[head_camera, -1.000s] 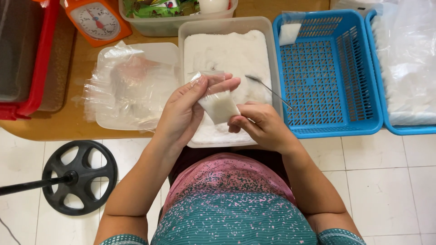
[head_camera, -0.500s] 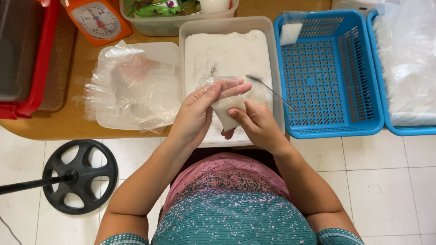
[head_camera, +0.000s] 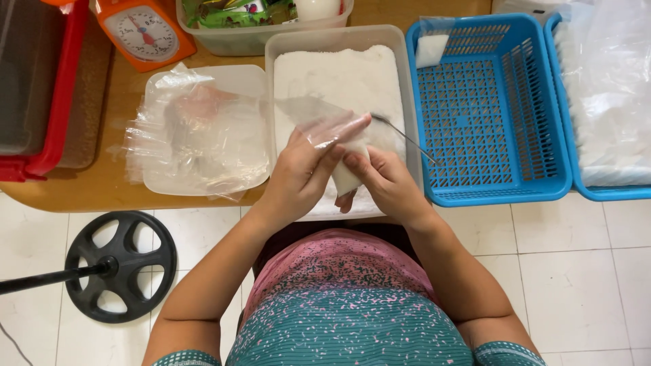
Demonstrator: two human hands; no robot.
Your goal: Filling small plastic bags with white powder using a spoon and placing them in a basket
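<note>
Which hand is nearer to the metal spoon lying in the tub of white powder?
Right. The right hand sits just below the spoon, close under its handle. The left hand is farther left of it, gripping the small bag of powder with the right hand.

Both hands meet over a clear tub of white powder (head_camera: 339, 71) on the wooden desk (head_camera: 102, 179). The left hand (head_camera: 298, 173) pinches the top of a small plastic bag (head_camera: 344, 173) part filled with white powder, and the right hand (head_camera: 388, 181) holds its lower side. A metal spoon (head_camera: 400, 132) rests in the tub, beside a blue basket (head_camera: 488, 108).
</note>
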